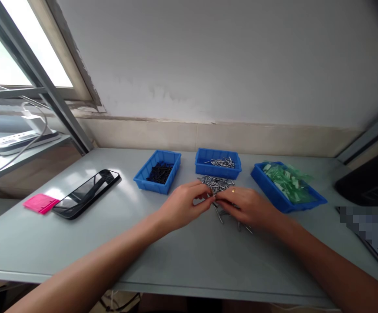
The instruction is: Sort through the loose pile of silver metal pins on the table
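My left hand (182,208) and right hand (248,207) meet fingertip to fingertip over the near edge of a pile of silver nails (217,182), which lies on the grey bench (189,261) just in front of the middle bin (218,170). Both hands are drawn narrow, fingers pinched together. Whether either one has a nail clamped I cannot tell, because the fingertips hide the spot. A few loose nails (245,228) lie scattered beside and under my right hand.

The middle bin already carries some of the same silver nails. The left bin (158,181) holds dark fasteners and the right bin (275,195) holds green and white pieces.

The risks, as I judge them, lie in the smooth bench and the thin, round stock. A careless sweep of my right wrist could roll the strays toward the front edge, and a pinch that gathers several nails at once could let some slip. Sharp points under my palm could also prick. The phone (86,193) and pink card (41,203) sit well apart to the left.
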{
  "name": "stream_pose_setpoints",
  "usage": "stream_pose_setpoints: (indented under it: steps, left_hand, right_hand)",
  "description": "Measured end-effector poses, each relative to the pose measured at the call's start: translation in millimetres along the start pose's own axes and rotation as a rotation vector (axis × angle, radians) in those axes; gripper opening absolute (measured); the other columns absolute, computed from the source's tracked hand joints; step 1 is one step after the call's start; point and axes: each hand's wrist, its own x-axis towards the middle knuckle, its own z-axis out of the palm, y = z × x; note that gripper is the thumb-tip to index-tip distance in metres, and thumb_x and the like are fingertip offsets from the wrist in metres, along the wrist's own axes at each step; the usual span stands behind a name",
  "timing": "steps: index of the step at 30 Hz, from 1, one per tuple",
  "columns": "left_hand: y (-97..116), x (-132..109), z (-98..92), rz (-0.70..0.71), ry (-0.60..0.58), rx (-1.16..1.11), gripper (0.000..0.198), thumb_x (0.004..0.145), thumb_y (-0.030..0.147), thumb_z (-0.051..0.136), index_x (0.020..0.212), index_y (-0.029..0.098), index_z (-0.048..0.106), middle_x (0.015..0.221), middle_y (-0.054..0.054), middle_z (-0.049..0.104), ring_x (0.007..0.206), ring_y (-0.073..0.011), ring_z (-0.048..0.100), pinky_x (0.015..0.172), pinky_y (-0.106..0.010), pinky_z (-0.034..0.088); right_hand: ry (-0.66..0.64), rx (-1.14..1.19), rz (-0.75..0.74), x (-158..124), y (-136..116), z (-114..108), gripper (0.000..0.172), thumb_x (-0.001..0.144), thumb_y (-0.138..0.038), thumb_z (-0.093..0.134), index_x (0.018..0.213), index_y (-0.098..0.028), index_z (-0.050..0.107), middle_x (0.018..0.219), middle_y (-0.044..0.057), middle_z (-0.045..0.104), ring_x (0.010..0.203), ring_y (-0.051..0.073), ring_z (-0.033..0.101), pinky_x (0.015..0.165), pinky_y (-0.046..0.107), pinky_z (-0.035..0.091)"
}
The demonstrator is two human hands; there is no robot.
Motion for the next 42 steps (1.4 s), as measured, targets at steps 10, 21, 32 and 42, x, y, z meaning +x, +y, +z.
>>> stream_pose_setpoints:
  steps: [10, 21, 32, 42]
  left_hand:
    - [-0.3, 0.4, 0.1, -0.038, -0.062, 0.058, 0.01, 0.084, 0.022, 0.051, 0.078, 0.016, 0.057, 0.078, -0.001, 0.059, 0.069, -0.0123, 0.054, 0.062, -0.024, 0.044]
    - [0.7, 0.8, -0.2, -0.049, -0.07, 0.014, 0.008, 0.082, 0.02, 0.052, 0.077, 0.017, 0.057, 0.076, -0.001, 0.058, 0.07, -0.012, 0.053, 0.062, -0.023, 0.043]
    - [-2.1, -0.4, 3.0, -0.042, -0.077, 0.02, 0.007, 0.081, 0.02, 0.054, 0.078, 0.017, 0.059, 0.075, 0.0, 0.058, 0.068, -0.0116, 0.054, 0.063, -0.023, 0.044]
    - [2.1, 1.1, -1.1, -0.004, 0.036, -0.071, 0.012, 0.084, 0.024, 0.053, 0.084, 0.015, 0.062, 0.078, -0.003, 0.057, 0.069, -0.011, 0.054, 0.065, -0.023, 0.047]
  right_hand:
    - [0.12, 0.013, 0.034, -1.7, -0.6, -5.0, 0.018, 0.089, -0.024, 0.046, 0.102, -0.019, 0.057, 0.081, 0.002, 0.066, 0.068, 0.014, 0.059, 0.064, 0.026, 0.045]
    - [0.087, -0.009, -0.003, -0.3, 2.3, -3.9, 0.02, 0.09, -0.025, 0.044, 0.102, -0.018, 0.059, 0.078, 0.004, 0.065, 0.072, 0.016, 0.06, 0.067, 0.029, 0.047]
    - [0.065, -0.009, 0.002, -0.4, 1.1, -3.9, 0.019, 0.09, -0.024, 0.045, 0.103, -0.019, 0.057, 0.081, 0.003, 0.066, 0.072, 0.015, 0.061, 0.065, 0.027, 0.045]
    - [-0.03, -0.008, -0.015, -0.1, 0.9, 0.3, 0.017, 0.091, -0.023, 0.042, 0.092, -0.018, 0.058, 0.08, 0.004, 0.066, 0.073, 0.016, 0.06, 0.065, 0.027, 0.044]
